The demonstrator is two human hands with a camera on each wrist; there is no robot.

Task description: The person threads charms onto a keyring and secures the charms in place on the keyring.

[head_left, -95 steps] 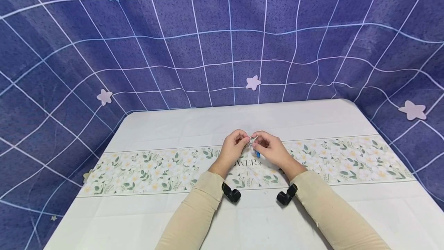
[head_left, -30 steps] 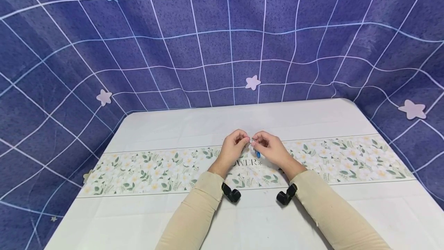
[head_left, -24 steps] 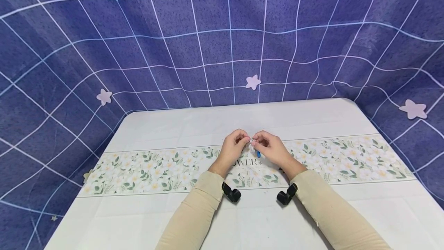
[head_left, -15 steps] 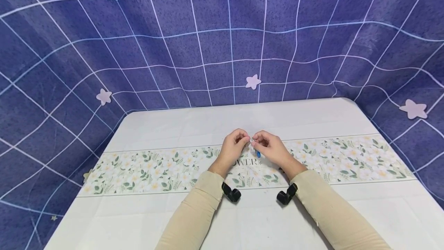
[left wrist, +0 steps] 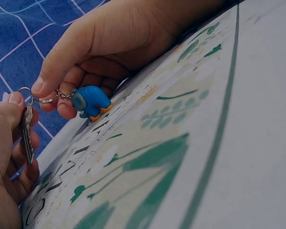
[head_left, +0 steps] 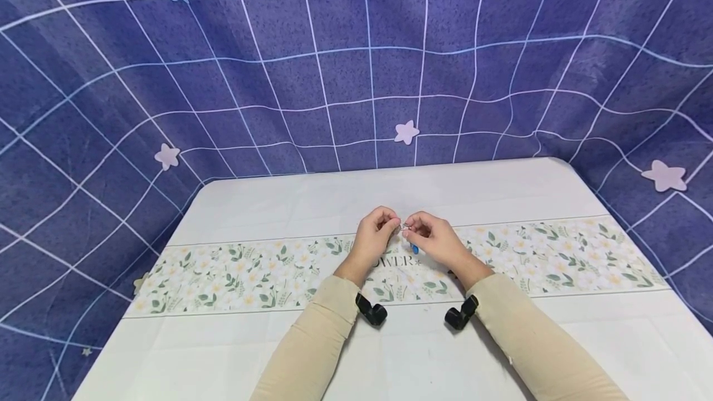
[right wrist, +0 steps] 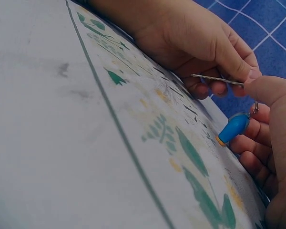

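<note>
In the head view, my left hand (head_left: pixel 372 237) and right hand (head_left: pixel 437 241) meet fingertip to fingertip over the table's printed band. Seen from the left wrist, the left thumb and fingers pinch a silver key (left wrist: pixel 27 133) by its top, its blade hanging down. The right thumb and finger hold a metal split ring (left wrist: pixel 47 100) right beside it. A short chain links that ring to a blue figure-shaped charm (left wrist: pixel 91 99) with yellow-orange feet, dangling under the right hand. Whether the key is threaded on the ring is hidden by the fingertips.
A white cloth with a floral band (head_left: pixel 250 274) covers the table (head_left: pixel 278 209). Behind and at the sides hangs a blue curtain (head_left: pixel 334 79) with a grid and stars. Black wrist cameras (head_left: pixel 371 310) sit on both cuffs.
Both hands have stayed almost in place. The silvery cluster between the fingertips, wider about three seconds ago, now shows as a smaller piece. The blue charm still hangs below the right hand.
</note>
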